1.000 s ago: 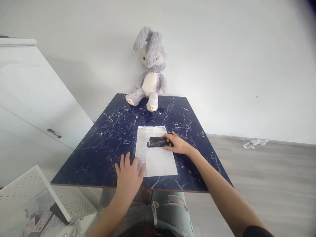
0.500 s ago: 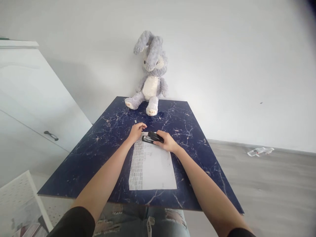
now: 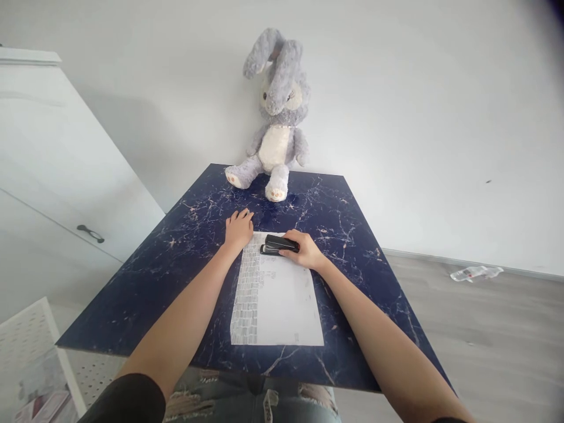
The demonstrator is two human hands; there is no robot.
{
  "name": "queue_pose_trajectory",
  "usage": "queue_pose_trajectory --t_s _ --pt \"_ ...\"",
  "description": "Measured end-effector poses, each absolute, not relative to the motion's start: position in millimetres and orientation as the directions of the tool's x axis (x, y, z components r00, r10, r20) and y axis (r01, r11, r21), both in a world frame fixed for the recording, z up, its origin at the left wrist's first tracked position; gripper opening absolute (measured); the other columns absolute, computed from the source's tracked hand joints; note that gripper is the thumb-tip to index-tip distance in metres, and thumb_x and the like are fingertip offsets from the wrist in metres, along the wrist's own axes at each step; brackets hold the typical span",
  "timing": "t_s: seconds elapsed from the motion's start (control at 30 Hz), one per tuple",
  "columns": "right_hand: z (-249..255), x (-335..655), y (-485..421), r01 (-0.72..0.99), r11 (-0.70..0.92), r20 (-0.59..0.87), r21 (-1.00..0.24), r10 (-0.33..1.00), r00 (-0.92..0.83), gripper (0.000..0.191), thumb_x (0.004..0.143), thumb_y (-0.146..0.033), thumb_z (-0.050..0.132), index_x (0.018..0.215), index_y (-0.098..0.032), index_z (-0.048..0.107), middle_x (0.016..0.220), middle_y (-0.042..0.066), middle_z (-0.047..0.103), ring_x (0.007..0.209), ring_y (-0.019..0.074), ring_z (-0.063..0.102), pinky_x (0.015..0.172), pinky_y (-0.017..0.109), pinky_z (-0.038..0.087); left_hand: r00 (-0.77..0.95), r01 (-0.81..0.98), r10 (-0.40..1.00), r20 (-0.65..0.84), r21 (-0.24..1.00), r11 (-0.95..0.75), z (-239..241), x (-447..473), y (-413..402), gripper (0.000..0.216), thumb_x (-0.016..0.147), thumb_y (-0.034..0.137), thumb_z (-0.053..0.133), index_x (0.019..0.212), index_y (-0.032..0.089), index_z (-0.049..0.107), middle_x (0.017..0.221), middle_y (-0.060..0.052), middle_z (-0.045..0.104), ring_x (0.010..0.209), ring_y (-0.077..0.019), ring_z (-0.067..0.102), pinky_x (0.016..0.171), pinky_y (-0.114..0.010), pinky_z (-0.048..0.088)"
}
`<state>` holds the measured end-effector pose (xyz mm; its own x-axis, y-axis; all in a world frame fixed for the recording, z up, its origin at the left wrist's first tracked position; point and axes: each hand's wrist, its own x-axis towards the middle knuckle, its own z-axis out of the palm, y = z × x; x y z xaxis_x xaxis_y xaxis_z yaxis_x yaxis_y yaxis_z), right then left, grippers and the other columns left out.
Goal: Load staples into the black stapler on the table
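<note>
A white sheet of paper (image 3: 275,296) with print along its left edge lies on the dark blue marbled table (image 3: 176,258). A black stapler (image 3: 277,244) sits on the paper's far edge. My right hand (image 3: 304,251) is closed on the stapler from the right. My left hand (image 3: 238,228) lies flat with its fingers stretched out on the table, at the paper's far left corner.
A grey plush rabbit (image 3: 275,117) sits at the table's far edge against the white wall. A white cabinet (image 3: 48,170) stands at the left, a perforated white board (image 3: 30,352) below it. An empty plastic bottle (image 3: 476,272) lies on the grey floor at right.
My left hand went from the paper's near left corner to its far left corner and flattened there. My right hand took hold of the stapler and brought it to the paper's far edge.
</note>
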<state>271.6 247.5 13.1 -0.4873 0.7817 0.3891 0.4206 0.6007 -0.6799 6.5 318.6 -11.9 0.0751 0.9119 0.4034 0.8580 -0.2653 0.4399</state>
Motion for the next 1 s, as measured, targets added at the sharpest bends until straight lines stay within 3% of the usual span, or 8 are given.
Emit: queue_pose_trajectory --t_s 0.1,0.2,0.33,0.5,0.57,0.7,0.87,1.0 --pt "9.9 275.0 251.3 0.427 0.519 0.399 -0.741 0.851 -0.342 0.03 0.09 -0.047 0.075 0.105 -0.02 0.074 0.092 0.005 0.071 0.081 0.022 0.061 0.079 0.036 0.049 0.109 0.836 0.894 0.435 0.447 -0.319 -8.9 5.5 318.3 0.022 0.096 0.014 0.058 0.105 0.021 0.077 0.12 -0.014 0.076 0.117 -0.0358 0.063 0.104 -0.053 0.049" --pt "5.2 279.4 255.2 0.306 0.395 0.363 -0.866 0.918 -0.157 0.035 0.089 -0.053 0.077 0.1 -0.02 0.072 0.084 0.001 0.066 0.074 0.0182 0.056 0.07 0.031 0.046 0.17 0.791 0.882 0.44 0.473 -0.389 -3.3 6.3 317.5 0.024 0.094 0.008 0.055 0.1 0.021 0.075 0.104 -0.012 0.075 0.104 -0.0308 0.067 0.097 -0.045 0.053" --pt "1.7 281.6 259.0 0.011 0.264 0.264 -0.965 0.965 0.004 0.04 0.087 -0.058 0.079 0.095 -0.021 0.07 0.079 -0.002 0.064 0.071 0.0162 0.056 0.066 0.028 0.049 0.21 0.632 0.843 0.495 0.59 -0.503 4.0 17.3 312.2 0.023 0.099 0.012 0.055 0.112 0.019 0.074 0.111 -0.011 0.077 0.103 -0.0252 0.071 0.099 -0.039 0.055" --pt "4.1 279.4 261.4 -0.307 0.153 0.154 -0.939 0.988 0.023 0.047 0.078 -0.06 0.087 0.101 -0.024 0.068 0.101 0.003 0.073 0.083 0.0211 0.069 0.071 0.036 0.064 0.325 0.422 0.78 0.535 0.656 -0.626 10.8 29.7 306.2 0.027 0.105 0.024 0.054 0.111 0.02 0.08 0.12 -0.009 0.079 0.11 -0.0222 0.074 0.101 -0.038 0.057" --pt "5.6 279.2 260.8 -0.33 0.127 0.133 -0.935 0.991 0.005 0.05 0.077 -0.06 0.089 0.105 -0.024 0.068 0.105 0.005 0.073 0.084 0.0228 0.072 0.066 0.038 0.066 0.347 0.413 0.789 0.507 0.673 -0.614 9.9 30.0 307.5 0.026 0.102 0.026 0.058 0.105 0.021 0.083 0.12 -0.009 0.081 0.111 -0.0232 0.075 0.102 -0.039 0.058" --pt "7.2 279.4 259.0 -0.271 0.166 0.173 -0.948 0.985 0.0 0.047 0.08 -0.061 0.086 0.103 -0.024 0.069 0.093 0.004 0.073 0.077 0.0226 0.072 0.058 0.036 0.064 0.341 0.439 0.843 0.417 0.722 -0.535 4.8 28.4 311.2 0.02 0.093 0.028 0.071 0.105 0.02 0.084 0.116 -0.008 0.083 0.094 -0.0229 0.077 0.091 -0.038 0.062" --pt "7.6 279.3 258.7 -0.268 0.216 0.215 -0.939 0.976 0.032 0.046 0.082 -0.063 0.084 0.102 -0.024 0.067 0.09 0.004 0.072 0.075 0.023 0.072 0.056 0.035 0.061 0.391 0.362 0.833 0.392 0.767 -0.53 9.3 31.0 305.8 0.026 0.094 0.032 0.073 0.114 0.019 0.081 0.113 -0.008 0.083 0.102 -0.0242 0.078 0.094 -0.038 0.062" --pt "7.7 279.9 258.9 -0.229 0.206 0.202 -0.951 0.978 0.042 0.047 0.082 -0.064 0.083 0.102 -0.024 0.067 0.088 0.003 0.071 0.071 0.0211 0.069 0.057 0.035 0.061 0.516 0.338 0.787 0.337 0.764 -0.549 15.3 32.6 299.2 0.026 0.091 0.037 0.078 0.11 0.02 0.083 0.116 -0.009 0.083 0.107 -0.0252 0.077 0.098 -0.038 0.062"
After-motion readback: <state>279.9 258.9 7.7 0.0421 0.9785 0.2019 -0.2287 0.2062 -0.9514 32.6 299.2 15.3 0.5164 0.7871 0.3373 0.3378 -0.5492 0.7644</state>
